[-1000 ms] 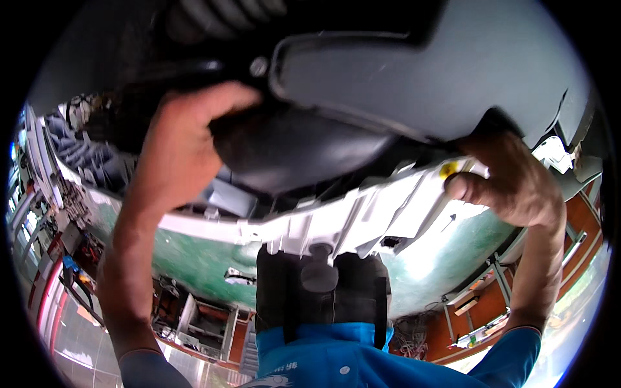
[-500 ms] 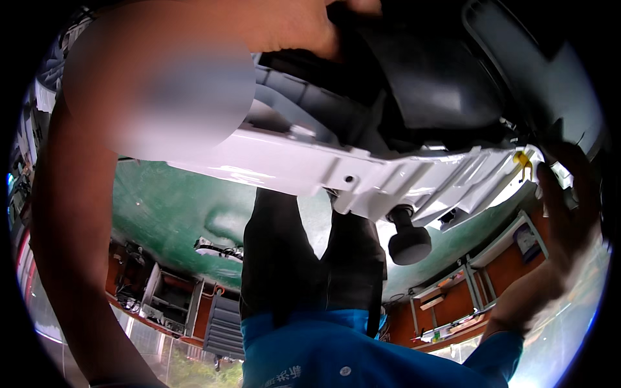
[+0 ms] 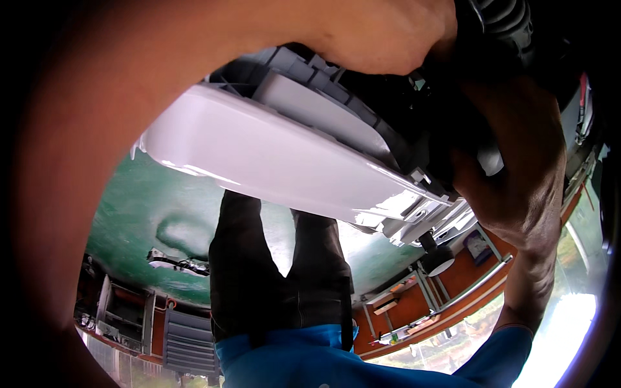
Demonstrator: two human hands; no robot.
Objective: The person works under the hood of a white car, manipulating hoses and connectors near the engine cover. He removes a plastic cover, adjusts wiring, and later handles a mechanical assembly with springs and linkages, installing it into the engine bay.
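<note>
A long white painted panel [image 3: 272,152] runs slantwise across the middle, with grey ribbed plastic trim [image 3: 323,107] along its far side. My left arm curves over the top from the left. My left hand [image 3: 394,35] is above the trim, its fingertips lost in the dark recess. My right hand [image 3: 517,174] reaches into the same recess from the right, near the panel's right end. Its thumb stands apart from the fingers, whose tips are in shadow. What either hand touches there is hidden. A black round-ended knob [image 3: 436,258] hangs below the panel.
A black ribbed hose [image 3: 508,19] shows at the top right. Below are my legs and the green floor [image 3: 136,220], with a white and black part [image 3: 174,262] lying on it. Beyond stand a grey slatted unit [image 3: 187,339] and red-brown shelving [image 3: 453,278].
My right hand has left the panel's right end and moved up and inward into the dark recess. My left hand has shifted right. The view has turned, showing more of the smooth white panel.
</note>
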